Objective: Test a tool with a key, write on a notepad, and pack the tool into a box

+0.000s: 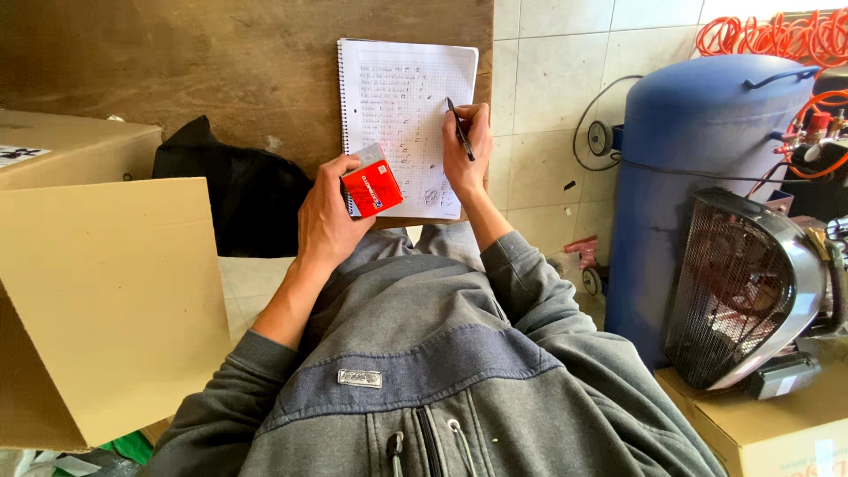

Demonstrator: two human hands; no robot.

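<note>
My left hand (327,216) grips a small red and white box (371,187) and rests it on the lower left corner of a spiral notebook (408,97). The notebook lies open on a brown wooden board (221,62), its squared page filled with handwritten rows. My right hand (466,150) holds a black pen (460,129) upright, with the tip touching the right side of the page. Both forearms reach out from grey sleeves over my lap.
An open cardboard box (106,291) with a raised flap stands at the left. A black bag (234,199) lies behind it. A blue compressor tank (698,177), a fan heater (742,287) on a carton and orange coiled hose (777,35) crowd the right.
</note>
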